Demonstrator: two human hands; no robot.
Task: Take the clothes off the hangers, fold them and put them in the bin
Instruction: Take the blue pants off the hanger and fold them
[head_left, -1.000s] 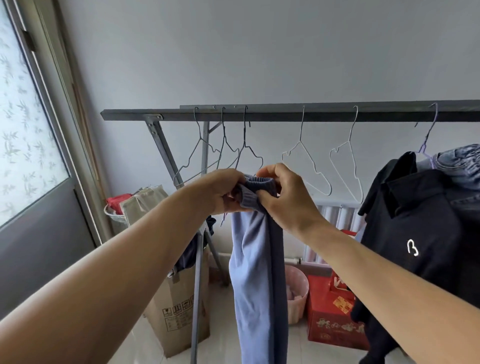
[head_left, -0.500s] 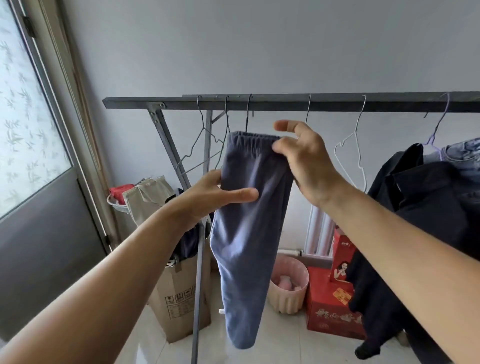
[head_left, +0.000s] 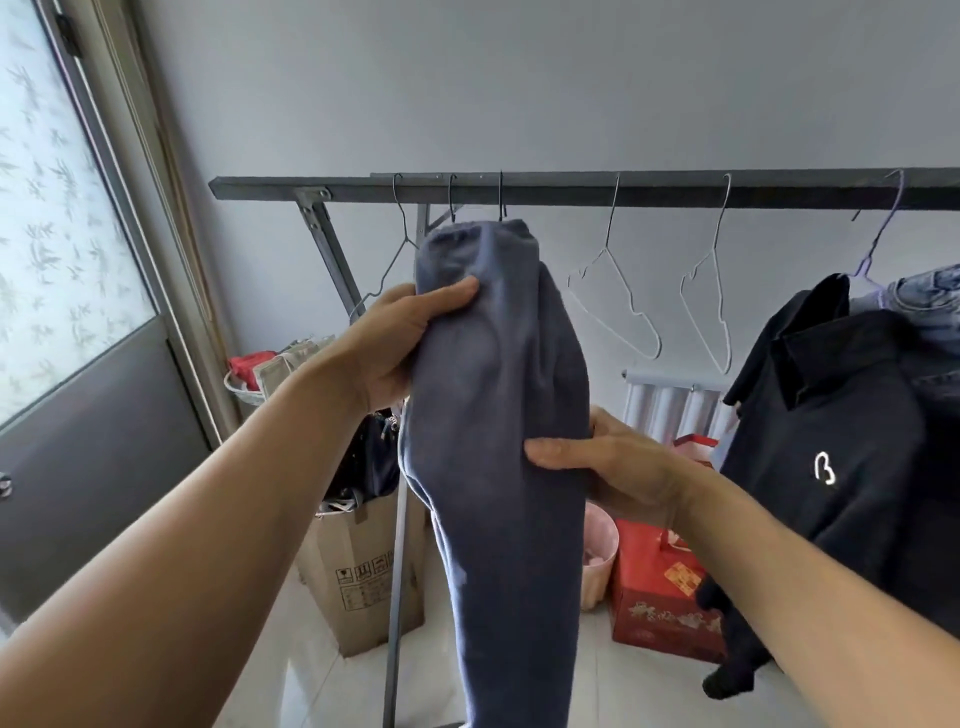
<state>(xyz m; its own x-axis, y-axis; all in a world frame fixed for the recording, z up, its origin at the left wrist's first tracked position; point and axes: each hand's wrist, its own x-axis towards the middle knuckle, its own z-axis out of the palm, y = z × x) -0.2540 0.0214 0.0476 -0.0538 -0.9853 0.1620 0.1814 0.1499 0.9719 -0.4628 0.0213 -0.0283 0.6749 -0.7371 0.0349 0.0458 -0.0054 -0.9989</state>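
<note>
My left hand (head_left: 384, 343) pinches the blue pants (head_left: 498, 415) near the top, right hand (head_left: 618, 467) grips lower (long axis vertical).

Six wire hangers (head_left: 613, 291), perhaps; two hands (head_left: 395, 343); two hanging garments (head_left: 852, 441); two boxes (head_left: 363, 571).

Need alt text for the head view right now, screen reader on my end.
Two bare hands hold blue-grey sweatpants up in front of a dark clothes rail: left hand grips near the waistband, right hand pinches the middle. Empty wire hangers hang behind; a black polo shirt hangs at right.
</note>
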